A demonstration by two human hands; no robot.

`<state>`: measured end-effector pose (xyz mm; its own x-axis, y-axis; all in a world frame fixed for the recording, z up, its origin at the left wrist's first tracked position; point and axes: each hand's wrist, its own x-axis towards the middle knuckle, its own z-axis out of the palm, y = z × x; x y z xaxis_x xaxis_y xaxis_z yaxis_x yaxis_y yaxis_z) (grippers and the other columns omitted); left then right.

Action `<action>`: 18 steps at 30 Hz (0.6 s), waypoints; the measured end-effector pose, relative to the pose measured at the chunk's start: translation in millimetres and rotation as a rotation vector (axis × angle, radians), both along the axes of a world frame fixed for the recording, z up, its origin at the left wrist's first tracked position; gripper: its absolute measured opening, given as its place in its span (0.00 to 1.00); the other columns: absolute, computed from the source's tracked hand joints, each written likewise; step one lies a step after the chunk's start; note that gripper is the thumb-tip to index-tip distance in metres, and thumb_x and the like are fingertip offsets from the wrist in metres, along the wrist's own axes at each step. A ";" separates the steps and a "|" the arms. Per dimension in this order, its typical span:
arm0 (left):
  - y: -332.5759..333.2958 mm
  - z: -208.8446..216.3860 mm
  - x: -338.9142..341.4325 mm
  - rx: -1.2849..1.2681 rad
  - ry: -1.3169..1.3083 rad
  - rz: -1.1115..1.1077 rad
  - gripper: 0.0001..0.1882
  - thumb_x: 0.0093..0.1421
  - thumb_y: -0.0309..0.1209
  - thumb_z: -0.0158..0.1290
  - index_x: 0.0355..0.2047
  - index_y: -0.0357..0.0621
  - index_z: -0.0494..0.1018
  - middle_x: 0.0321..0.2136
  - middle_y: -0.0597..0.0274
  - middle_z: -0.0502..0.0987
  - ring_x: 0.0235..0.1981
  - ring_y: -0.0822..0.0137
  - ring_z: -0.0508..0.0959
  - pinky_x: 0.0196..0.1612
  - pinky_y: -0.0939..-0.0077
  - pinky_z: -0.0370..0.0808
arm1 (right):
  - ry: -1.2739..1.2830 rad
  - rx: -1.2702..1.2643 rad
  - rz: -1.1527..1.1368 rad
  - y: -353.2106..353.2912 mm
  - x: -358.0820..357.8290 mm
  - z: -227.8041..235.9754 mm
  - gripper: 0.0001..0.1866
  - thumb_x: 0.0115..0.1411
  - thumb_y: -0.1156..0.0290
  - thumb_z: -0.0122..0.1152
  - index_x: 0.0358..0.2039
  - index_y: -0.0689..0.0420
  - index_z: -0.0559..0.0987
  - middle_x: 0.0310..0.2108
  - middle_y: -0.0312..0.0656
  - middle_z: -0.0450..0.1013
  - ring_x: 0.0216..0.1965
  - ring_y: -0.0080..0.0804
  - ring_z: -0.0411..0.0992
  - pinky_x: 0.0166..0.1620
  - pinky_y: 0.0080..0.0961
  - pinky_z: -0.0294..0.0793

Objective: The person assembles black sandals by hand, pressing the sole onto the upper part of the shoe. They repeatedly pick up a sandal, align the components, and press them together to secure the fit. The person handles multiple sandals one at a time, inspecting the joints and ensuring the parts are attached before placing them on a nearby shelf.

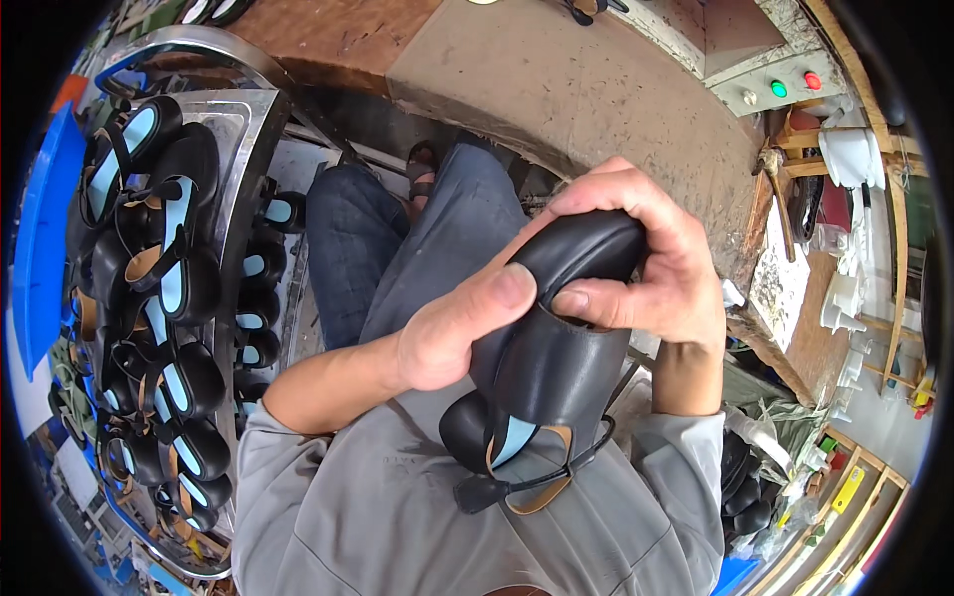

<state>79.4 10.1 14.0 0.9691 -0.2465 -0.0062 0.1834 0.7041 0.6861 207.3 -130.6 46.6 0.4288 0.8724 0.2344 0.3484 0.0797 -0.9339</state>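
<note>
A black leather sandal (566, 372) is held up before my chest, its smooth rounded sole end at the top. My left hand (457, 323) grips it from the left, thumb pressed along the edge; most of its fingers are hidden behind. From the right, my right hand (671, 263) wraps round the top end, its thumb tip at the opening beside the wide upper band. Toward my body, the light blue insole (514, 440) shows next to tan lining. A thin black ankle strap (542, 483) hangs loosely there.
A metal-framed rack (260, 119) on the left carries several similar black shoes (189, 377). Ahead curves a worn brown workbench (556, 74). A control panel (785, 84) with green and red buttons stands far right, near a hammer-like tool (778, 199).
</note>
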 end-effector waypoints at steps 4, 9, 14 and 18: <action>3.7 6.1 1.0 0.038 -0.001 -0.071 0.42 0.62 0.56 0.39 0.63 0.34 0.43 0.59 0.52 0.57 0.59 0.64 0.60 0.59 0.70 0.60 | -0.064 -0.006 -0.016 -1.1 1.1 -0.6 0.27 0.40 0.73 0.74 0.44 0.57 0.76 0.37 0.40 0.72 0.39 0.32 0.70 0.43 0.26 0.69; -4.8 -24.2 -4.9 0.019 -0.132 0.057 0.41 0.67 0.51 0.30 0.65 0.32 0.30 0.66 0.52 0.40 0.67 0.62 0.41 0.66 0.69 0.42 | -0.152 -0.020 -0.002 -2.9 8.4 -23.1 0.34 0.36 0.68 0.74 0.48 0.57 0.74 0.46 0.44 0.68 0.48 0.40 0.66 0.51 0.33 0.65; -7.4 -34.9 -13.1 0.156 -0.238 0.177 0.39 0.68 0.49 0.30 0.64 0.29 0.30 0.66 0.49 0.38 0.68 0.61 0.39 0.66 0.68 0.41 | -0.303 -0.085 -0.043 5.2 2.0 -32.3 0.40 0.29 0.73 0.73 0.49 0.56 0.71 0.44 0.44 0.67 0.48 0.42 0.66 0.51 0.33 0.66; -2.4 -31.1 -9.3 0.348 -0.194 0.160 0.41 0.68 0.47 0.36 0.64 0.27 0.32 0.65 0.43 0.40 0.67 0.56 0.43 0.65 0.65 0.44 | -0.181 -0.100 -0.074 1.8 2.3 -47.0 0.38 0.31 0.72 0.73 0.48 0.57 0.70 0.43 0.42 0.67 0.46 0.35 0.67 0.50 0.30 0.66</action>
